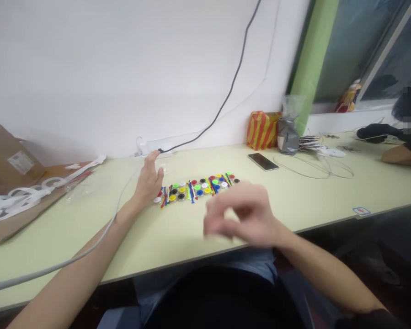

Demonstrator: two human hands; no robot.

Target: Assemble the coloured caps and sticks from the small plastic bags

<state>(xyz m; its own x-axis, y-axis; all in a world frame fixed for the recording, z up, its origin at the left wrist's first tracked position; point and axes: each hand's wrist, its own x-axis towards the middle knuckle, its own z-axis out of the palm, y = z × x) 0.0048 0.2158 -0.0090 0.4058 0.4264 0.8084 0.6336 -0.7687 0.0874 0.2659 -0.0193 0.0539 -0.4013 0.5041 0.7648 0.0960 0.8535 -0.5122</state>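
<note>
A row of small round coloured discs (199, 193) lies on the table, in red, yellow, green, blue, black and white, with bundles of thin coloured strips (190, 192) between groups of them. At the left end of this row, my left hand (148, 182) rests with fingers stretched out and the thumb apart, holding nothing visible. My right hand (242, 214) is raised over the table's front part, near the row's right end. It is blurred, its fingers curled in toward the thumb as in a pinch. Whatever is between those fingertips, if anything, cannot be made out.
Cardboard (11, 160) and white strips (16, 201) lie at the left. A phone (263, 161), a striped bag (262, 130) and a grey bag (287, 135) are at back right. A cable (102, 237) crosses my left forearm. Another person's arm (402, 154) rests far right.
</note>
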